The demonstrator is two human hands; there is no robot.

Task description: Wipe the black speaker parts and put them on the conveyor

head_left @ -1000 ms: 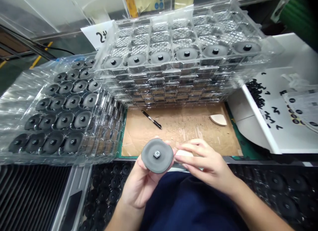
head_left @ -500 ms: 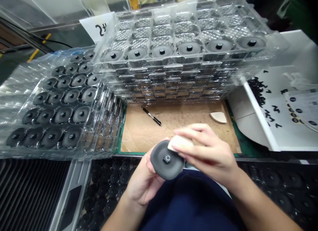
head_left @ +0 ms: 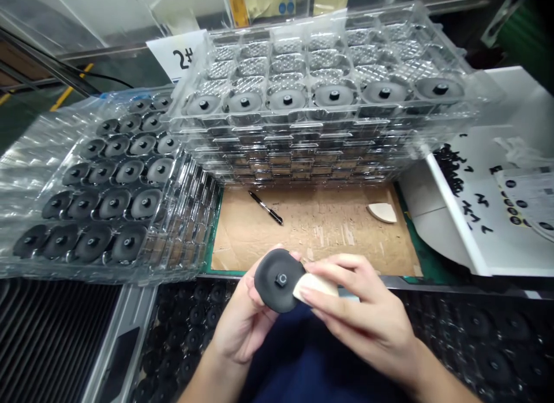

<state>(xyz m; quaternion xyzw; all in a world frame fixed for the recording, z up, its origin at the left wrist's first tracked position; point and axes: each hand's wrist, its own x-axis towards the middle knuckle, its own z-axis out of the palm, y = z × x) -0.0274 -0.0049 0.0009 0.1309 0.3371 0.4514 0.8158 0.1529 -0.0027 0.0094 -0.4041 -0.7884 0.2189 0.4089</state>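
My left hand (head_left: 242, 322) grips a round dark grey rubber disc (head_left: 277, 280) with a small nut at its centre, held face up just in front of my body. My right hand (head_left: 363, 319) pinches a small off-white wedge (head_left: 314, 286) and presses its tip against the disc's right edge. Both hands hover over the near edge of a brown cardboard mat (head_left: 311, 227).
A stack of clear blister trays (head_left: 324, 131) with a front row of discs stands behind the mat. A second tray (head_left: 99, 189) full of discs sits at the left. A black pen (head_left: 265, 207) and another wedge (head_left: 381, 212) lie on the mat. A white bin (head_left: 476, 206) is on the right.
The wedge went from beside the disc, onto its upper face, then down to its right edge. The disc stayed in my left hand, tilting slightly.
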